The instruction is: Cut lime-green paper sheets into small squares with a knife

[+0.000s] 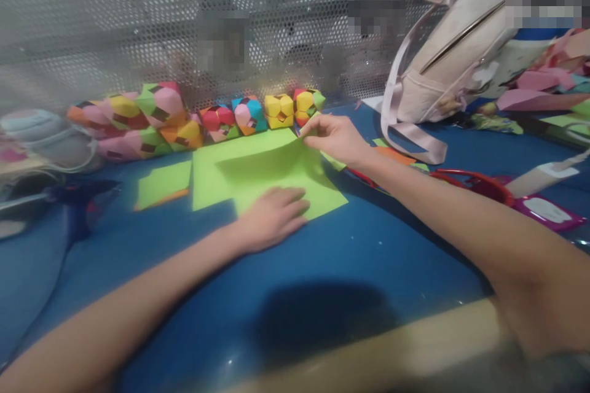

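Observation:
Lime-green sheets of paper lie on the blue table in the middle of the view. My right hand pinches the far right corner of the upper sheet and holds it lifted, so the paper bows and shades what lies under it. Palm down, my left hand rests on the near edge of the paper with its fingers stretched out. To the left of the sheets lies a small stack of green square paper with an orange edge beneath.
Folded paper balls in many colours stand along the perforated metal screen. A pale backpack leans at the back right. Red-handled scissors and a white plug lie right; a dark blue glue gun stands left.

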Available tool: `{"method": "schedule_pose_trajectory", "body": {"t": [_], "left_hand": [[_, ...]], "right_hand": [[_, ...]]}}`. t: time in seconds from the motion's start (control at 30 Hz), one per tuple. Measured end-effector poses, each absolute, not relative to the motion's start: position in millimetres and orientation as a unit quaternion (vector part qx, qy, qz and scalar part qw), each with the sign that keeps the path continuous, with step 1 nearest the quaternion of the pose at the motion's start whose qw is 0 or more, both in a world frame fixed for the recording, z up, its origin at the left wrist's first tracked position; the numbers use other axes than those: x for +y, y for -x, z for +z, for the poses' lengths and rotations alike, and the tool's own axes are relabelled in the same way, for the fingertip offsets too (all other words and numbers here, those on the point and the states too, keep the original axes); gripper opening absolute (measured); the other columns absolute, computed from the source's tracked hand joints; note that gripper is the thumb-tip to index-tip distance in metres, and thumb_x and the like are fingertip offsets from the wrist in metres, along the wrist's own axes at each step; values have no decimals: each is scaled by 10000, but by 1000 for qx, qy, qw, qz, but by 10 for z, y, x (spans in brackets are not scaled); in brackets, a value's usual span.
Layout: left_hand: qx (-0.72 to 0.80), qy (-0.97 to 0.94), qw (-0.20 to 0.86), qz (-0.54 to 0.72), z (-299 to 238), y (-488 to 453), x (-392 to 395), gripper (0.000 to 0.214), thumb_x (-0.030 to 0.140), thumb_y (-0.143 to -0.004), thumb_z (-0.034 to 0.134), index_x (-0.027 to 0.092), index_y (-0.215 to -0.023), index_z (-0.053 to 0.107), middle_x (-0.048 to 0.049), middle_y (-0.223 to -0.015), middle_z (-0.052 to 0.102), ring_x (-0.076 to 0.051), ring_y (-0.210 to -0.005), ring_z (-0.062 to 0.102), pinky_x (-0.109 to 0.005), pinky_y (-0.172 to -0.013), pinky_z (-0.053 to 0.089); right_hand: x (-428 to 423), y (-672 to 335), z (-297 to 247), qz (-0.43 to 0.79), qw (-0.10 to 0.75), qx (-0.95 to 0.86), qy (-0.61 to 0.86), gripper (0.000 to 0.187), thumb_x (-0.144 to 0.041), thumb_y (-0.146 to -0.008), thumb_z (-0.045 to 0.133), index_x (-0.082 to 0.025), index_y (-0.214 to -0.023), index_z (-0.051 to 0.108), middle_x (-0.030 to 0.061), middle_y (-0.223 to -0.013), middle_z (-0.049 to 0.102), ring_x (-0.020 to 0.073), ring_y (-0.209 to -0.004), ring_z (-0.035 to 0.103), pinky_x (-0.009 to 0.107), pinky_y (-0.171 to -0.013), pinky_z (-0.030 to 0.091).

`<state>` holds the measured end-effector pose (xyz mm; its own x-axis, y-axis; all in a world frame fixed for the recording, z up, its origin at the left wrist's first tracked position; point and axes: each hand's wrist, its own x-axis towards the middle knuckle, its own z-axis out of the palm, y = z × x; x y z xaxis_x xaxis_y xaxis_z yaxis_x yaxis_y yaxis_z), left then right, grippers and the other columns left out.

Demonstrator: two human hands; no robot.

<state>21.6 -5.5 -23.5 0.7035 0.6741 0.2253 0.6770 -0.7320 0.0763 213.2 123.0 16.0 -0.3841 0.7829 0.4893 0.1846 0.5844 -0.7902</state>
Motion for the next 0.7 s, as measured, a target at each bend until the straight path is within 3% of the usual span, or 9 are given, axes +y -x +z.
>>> {"method": "schedule_pose_trajectory", "body": {"t": [0.1, 0.17, 0.27, 0.4, 0.57, 0.7], "left_hand": [[-375, 920, -5, -117, -272, -207, -35, 472, 433, -1024, 300, 147, -1218, 621, -187, -1351, 598, -281, -1225, 584, -487, -1029, 472], [-378, 919, -2, -114, -278, -205, -28, 482, 437, -1026, 286, 147, -1214, 623, -180, -1354, 596, -279, -1233, 578, -478, -1039, 465], [-387, 916, -12, -104, -256, -215, -33, 489, 429, -1025, 286, 134, -1217, 625, -182, -1331, 609, -290, -1219, 584, -468, -1032, 466], [-418, 903, -60, -81, -199, -250, -65, 472, 444, -1014, 309, 165, -1227, 625, -162, -1282, 643, -295, -1166, 614, -466, -996, 484], [-434, 888, -122, -88, -159, -254, -62, 487, 445, -1007, 323, 222, -1413, 473, -109, -1306, 649, -254, -1185, 617, -387, -1026, 471], [-448, 880, -137, -78, -150, -221, -41, 469, 443, -1006, 335, 202, -1366, 514, -111, -1227, 693, -252, -1105, 666, -379, -978, 511]], "right_hand": [[1116, -2081, 134, 359, 431, -772, 299, 207, -196, -741, 694, -212, -947, 712, -64, -589, 486, 118, -590, 468, 264, -625, 417], [1005, -2087, 123, 358, 420, -781, 292, 210, -223, -745, 693, -226, -955, 713, -54, -616, 537, 130, -622, 515, 282, -660, 452], [806, -2173, 76, 344, 419, -794, 274, 69, -222, -751, 657, -221, -804, 701, 4, -807, 687, 180, -804, 633, 347, -817, 503], [568, -2382, -64, 340, 409, -803, 270, 100, -177, -756, 583, -235, -778, 662, 25, -1097, 731, 215, -1044, 662, 399, -971, 491], [483, -2563, -253, 320, 371, -831, 263, 195, -128, -764, 519, -238, -864, 645, 28, -1160, 727, 211, -1074, 674, 392, -963, 516], [552, -2609, -369, 280, 378, -850, 236, 240, -133, -822, 496, -231, -950, 674, 35, -1158, 729, 189, -1054, 687, 363, -959, 540]]}}
